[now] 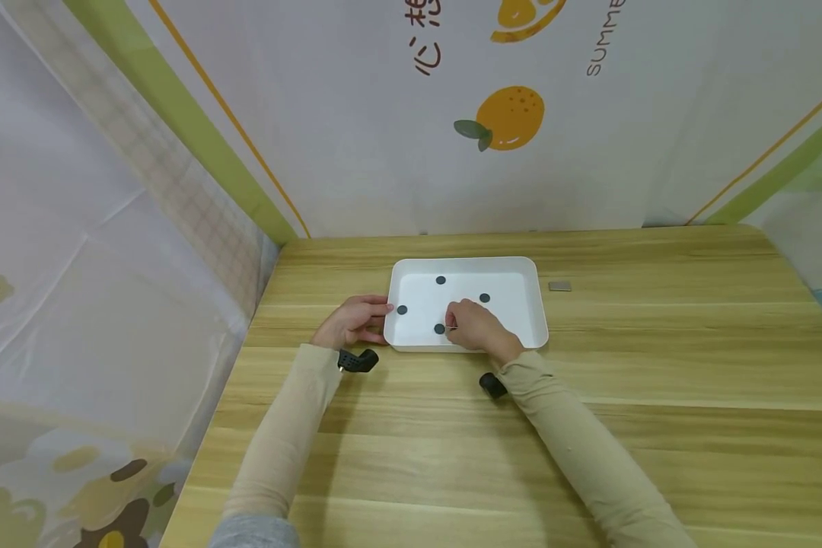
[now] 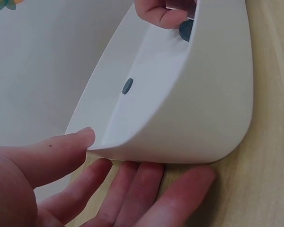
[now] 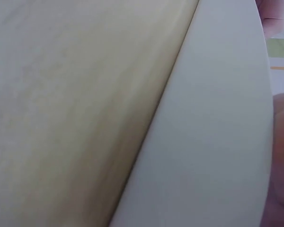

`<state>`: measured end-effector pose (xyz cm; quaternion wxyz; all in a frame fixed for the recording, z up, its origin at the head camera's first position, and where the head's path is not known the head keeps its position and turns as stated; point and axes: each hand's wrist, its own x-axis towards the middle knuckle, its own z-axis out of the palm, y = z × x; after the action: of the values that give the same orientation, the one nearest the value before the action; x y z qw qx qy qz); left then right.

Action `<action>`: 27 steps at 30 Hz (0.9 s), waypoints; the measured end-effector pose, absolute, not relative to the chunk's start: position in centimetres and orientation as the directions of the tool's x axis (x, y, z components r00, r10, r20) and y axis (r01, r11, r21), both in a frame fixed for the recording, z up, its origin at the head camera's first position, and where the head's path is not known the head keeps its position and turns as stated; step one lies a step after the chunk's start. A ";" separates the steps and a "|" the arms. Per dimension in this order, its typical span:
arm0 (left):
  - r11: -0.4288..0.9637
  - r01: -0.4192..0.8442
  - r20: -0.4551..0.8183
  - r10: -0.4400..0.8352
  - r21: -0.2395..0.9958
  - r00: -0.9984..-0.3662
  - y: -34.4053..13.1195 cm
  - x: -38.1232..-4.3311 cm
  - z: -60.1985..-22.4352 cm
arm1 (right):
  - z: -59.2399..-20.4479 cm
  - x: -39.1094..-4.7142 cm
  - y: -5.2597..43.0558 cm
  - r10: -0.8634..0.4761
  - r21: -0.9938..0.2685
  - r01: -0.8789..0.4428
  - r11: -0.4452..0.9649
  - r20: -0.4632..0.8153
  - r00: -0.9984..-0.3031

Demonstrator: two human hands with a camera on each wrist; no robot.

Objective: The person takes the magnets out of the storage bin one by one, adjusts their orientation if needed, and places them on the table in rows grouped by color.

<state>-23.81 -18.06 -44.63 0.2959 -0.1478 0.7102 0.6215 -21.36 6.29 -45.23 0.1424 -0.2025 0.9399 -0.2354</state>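
Note:
A white rectangular tray (image 1: 421, 294) lies on the table with several dark round discs (image 1: 441, 280) spread over its floor. My left hand (image 1: 358, 318) rests at the tray's left end. In the left wrist view one fingertip lies over the rim while the other fingers stay rather straight along the outer wall. Inside the tray, my right hand (image 1: 476, 327) has its fingers curled and pinches a thin light sliver (image 1: 452, 327) beside the nearest disc (image 1: 440, 329). Most of that sliver is hidden by the fingers. The right wrist view mainly shows the tray's outer wall (image 3: 203, 113).
A small grey rectangular piece (image 1: 559, 286) lies on the wooden table (image 1: 657, 342), right of the tray. Behind the table hangs a white curtain (image 1: 383, 152) printed with oranges. Another pale curtain (image 1: 109, 228) hangs along the left side.

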 end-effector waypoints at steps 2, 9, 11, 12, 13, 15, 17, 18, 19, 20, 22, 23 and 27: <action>0.185 -0.582 -0.608 0.152 0.792 -0.779 -18.1 -23.8 -44.6 | -45.3 -21.3 6.4 -0.446 -0.510 -0.310 0.803 -0.169 -0.879; 0.188 -0.583 -0.610 0.153 0.790 -0.777 -18.1 -23.9 -44.5 | -45.2 -21.1 6.9 -0.474 -0.542 -0.339 0.769 -0.128 -0.871; 0.186 -0.583 -0.609 0.155 0.791 -0.778 -18.1 -23.9 -44.5 | -45.2 -21.1 7.0 -0.482 -0.551 -0.347 0.759 -0.116 -0.869; 0.185 -0.583 -0.609 0.154 0.791 -0.778 -18.1 -23.8 -44.6 | -45.2 -21.1 7.1 -0.484 -0.556 -0.349 0.755 -0.112 -0.868; 0.184 -0.583 -0.609 0.154 0.791 -0.778 -18.1 -23.8 -44.6 | -45.2 -21.1 7.2 -0.487 -0.559 -0.351 0.751 -0.109 -0.867; 0.186 -0.583 -0.610 0.153 0.791 -0.778 -18.1 -23.8 -44.6 | -45.2 -21.1 7.3 -0.491 -0.564 -0.354 0.746 -0.107 -0.865; 0.186 -0.582 -0.609 0.152 0.792 -0.779 -18.1 -23.8 -44.5 | -45.1 -21.1 7.4 -0.498 -0.565 -0.358 0.744 -0.111 -0.860; 0.184 -0.583 -0.609 0.151 0.791 -0.779 -18.1 -23.8 -44.5 | -45.1 -21.1 7.4 -0.504 -0.564 -0.362 0.743 -0.115 -0.856; 0.184 -0.582 -0.608 0.153 0.792 -0.779 -18.1 -23.8 -44.6 | -45.1 -21.1 7.4 -0.510 -0.563 -0.364 0.742 -0.121 -0.852; 0.185 -0.581 -0.607 0.153 0.793 -0.780 -18.1 -23.8 -44.6 | -45.1 -21.1 7.4 -0.515 -0.562 -0.366 0.742 -0.129 -0.848; 0.186 -0.580 -0.607 0.154 0.793 -0.780 -18.1 -23.8 -44.6 | -45.0 -21.2 7.4 -0.521 -0.564 -0.362 0.742 -0.145 -0.841; 0.186 -0.581 -0.607 0.152 0.792 -0.780 -18.1 -23.8 -44.6 | -45.0 -21.2 7.4 -0.521 -0.568 -0.357 0.742 -0.154 -0.839; 0.190 -0.580 -0.608 0.150 0.792 -0.780 -18.1 -23.9 -44.6 | -44.8 -21.4 7.4 -0.522 -0.589 -0.336 0.735 -0.175 -0.835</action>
<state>-23.91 -18.08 -44.58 0.2953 -0.1510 0.7125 0.6184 -21.36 7.43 -44.83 0.1670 -0.2341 0.9162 -0.2790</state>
